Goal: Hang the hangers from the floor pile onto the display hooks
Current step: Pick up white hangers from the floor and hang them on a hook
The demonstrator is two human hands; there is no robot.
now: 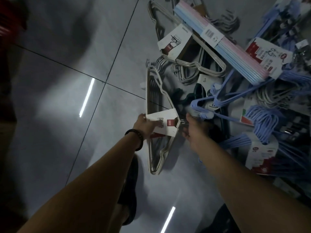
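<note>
A bundle of beige hangers (156, 96) with a white and red card sleeve (164, 124) hangs upright just above the grey floor. My left hand (144, 127) grips the sleeve from the left. My right hand (193, 130) holds the bundle's metal hooks at the right corner. Behind it lies the floor pile: more beige bundles (198, 64), a dark green bundle (200, 93), a pink and blue pack (218, 41) and light blue hangers (223, 101). No display hooks are in view.
Glossy grey floor tiles (67, 81) stretch to the left and toward me. More blue hanger packs with red and white cards (259, 153) crowd the right side. My dark shoes (129, 190) stand below the held bundle. A red object (10, 19) sits at the far left.
</note>
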